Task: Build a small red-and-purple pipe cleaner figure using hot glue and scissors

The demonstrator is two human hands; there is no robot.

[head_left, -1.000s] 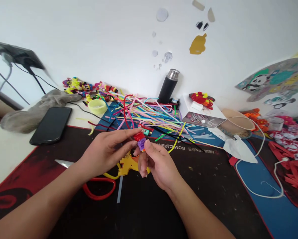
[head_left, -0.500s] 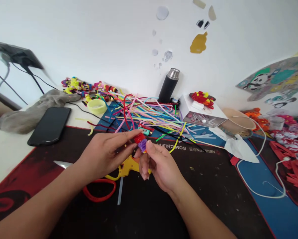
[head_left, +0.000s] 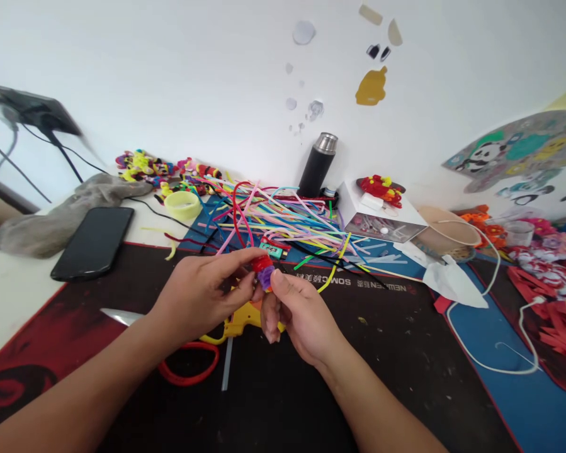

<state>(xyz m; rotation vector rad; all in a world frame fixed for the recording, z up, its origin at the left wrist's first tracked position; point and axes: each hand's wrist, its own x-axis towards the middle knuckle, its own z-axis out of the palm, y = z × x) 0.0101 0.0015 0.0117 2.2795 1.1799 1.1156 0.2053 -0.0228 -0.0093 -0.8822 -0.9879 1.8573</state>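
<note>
Between my two hands is a small red and purple pipe-cleaner figure (head_left: 266, 277), partly covered by fingers. My left hand (head_left: 202, 283) pinches its red upper end with thumb and forefinger. From the other side, the thumb and fingers of my right hand (head_left: 296, 302) close on the purple lower part. Beneath the hands lies a yellow glue gun (head_left: 240, 319), partly hidden, with a clear glue stick (head_left: 226, 363) near it. Red-handled scissors (head_left: 188, 380) rest below my left forearm, which hides their middle.
Behind the hands lies a heap of coloured pipe cleaners (head_left: 283, 217), with a black thermos (head_left: 318, 165) and a white drawer box (head_left: 381, 214) beyond. A phone (head_left: 94, 242) and yellow bowl (head_left: 182, 205) are at left. A white cable (head_left: 490, 371) loops at right.
Both hands still hold the figure, with only a slight shift of the left fingers around it. The whole view has moved a little.
</note>
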